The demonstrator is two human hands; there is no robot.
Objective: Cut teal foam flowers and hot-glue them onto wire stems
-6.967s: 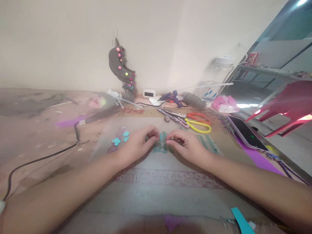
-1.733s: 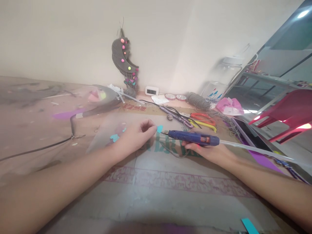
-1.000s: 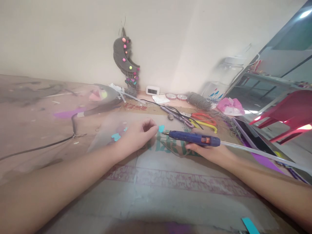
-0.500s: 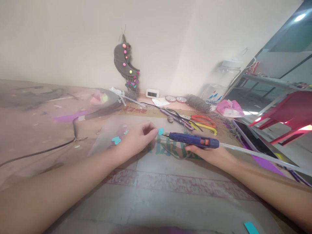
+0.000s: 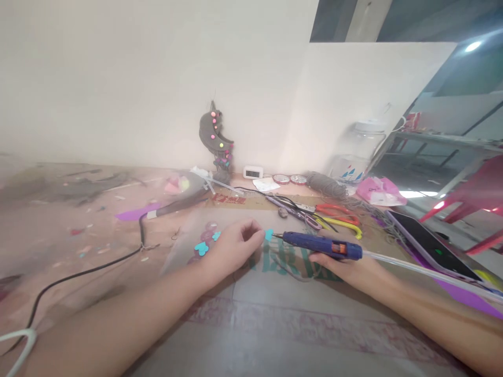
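My left hand [image 5: 234, 247] pinches a small turquoise foam shape [image 5: 269, 234] between thumb and fingers, just above the cardboard sheet [image 5: 275, 293]. My right hand [image 5: 346, 266] grips a blue hot glue gun [image 5: 322, 245] held level, its nozzle pointing left and almost touching the turquoise shape. A clear glue stick [image 5: 424, 269] trails out of the gun's back to the right. More turquoise cut-outs [image 5: 204, 245] lie on the sheet behind my left hand.
Orange and yellow scissors [image 5: 338, 215] and purple pliers lie behind the gun. A phone [image 5: 430, 245] rests at the right on purple foam. A grey moon ornament [image 5: 215, 137], a small clock [image 5: 252, 172], twine [image 5: 320, 180] and a jar stand by the wall. A black cable [image 5: 90, 267] crosses the left side.
The camera has tilted up and shifted, so everything sits lower and further right in view. Both hands keep their hold, with the gun's nozzle still at the turquoise shape.
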